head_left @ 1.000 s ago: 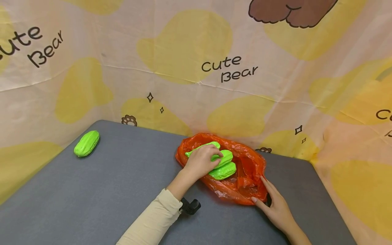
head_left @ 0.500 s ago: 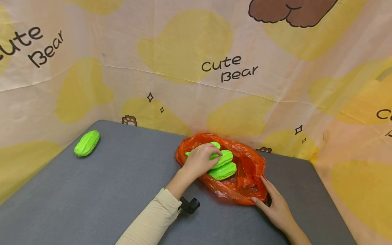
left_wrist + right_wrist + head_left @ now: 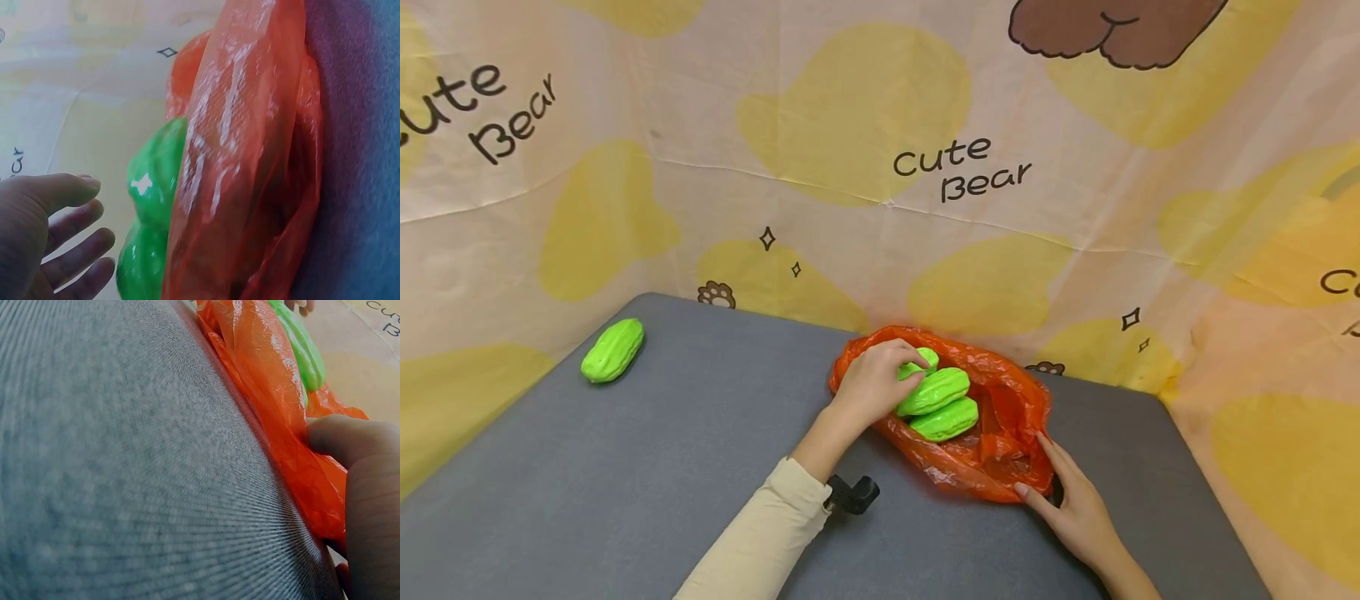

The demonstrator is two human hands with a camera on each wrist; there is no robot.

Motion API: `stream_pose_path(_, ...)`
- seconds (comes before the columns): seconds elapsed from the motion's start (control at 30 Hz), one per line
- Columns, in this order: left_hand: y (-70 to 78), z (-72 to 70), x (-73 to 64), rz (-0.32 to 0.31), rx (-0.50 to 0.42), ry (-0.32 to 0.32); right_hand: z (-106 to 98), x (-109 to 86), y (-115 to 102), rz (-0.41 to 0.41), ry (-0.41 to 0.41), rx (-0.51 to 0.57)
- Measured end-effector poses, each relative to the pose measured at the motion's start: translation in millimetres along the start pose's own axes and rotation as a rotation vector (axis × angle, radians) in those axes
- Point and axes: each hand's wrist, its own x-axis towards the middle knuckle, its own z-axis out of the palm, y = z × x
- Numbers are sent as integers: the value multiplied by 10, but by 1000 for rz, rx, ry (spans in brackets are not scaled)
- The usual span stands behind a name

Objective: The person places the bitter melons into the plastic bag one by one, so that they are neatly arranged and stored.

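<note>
An orange-red plastic bag [image 3: 940,473] lies mouth up on the table with several ridged, bright green gourds inside, which look like bitter melons. Two of them, an upper gourd [image 3: 934,393] and a lower gourd [image 3: 944,420], show fully; a third gourd [image 3: 929,358] is partly behind my left hand [image 3: 876,382]. In the left wrist view the fingers are loose and spread, apart from the green gourd [image 3: 153,175]. My right hand [image 3: 1081,510] holds the bag's right end, its thumb [image 3: 340,434] over the rim; its other fingers are mostly hidden in the right wrist view.
Another green gourd [image 3: 613,351] lies alone near the left edge of the grey table [image 3: 715,417]. A patterned cloth [image 3: 850,108] rises behind the table and along its sides. A black device [image 3: 853,495] sits on my left wrist.
My left hand has shifted left and slightly up, off the gourds, uncovering more of the middle one. The right hand and the bag have barely moved.
</note>
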Motion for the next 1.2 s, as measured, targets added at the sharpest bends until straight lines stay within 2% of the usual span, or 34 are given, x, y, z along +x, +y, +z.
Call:
stream_pose_path(0.23, -114, -87, -19, -23, -47, 65, 14, -9, 12, -5, 5, 3)
stream_pose_path(0.5, -230, -221, -48, -68, -90, 46, 5, -14, -5, 7, -4, 16)
stream_pose_path(0.8, -427, -500, -136, -78, -36, 30, -4, -11, -19, 22, -17, 10)
stream_pose_path(1.2, -700, -811, -337, -154, 25, 25, -10, -10, -7, 35, -28, -3)
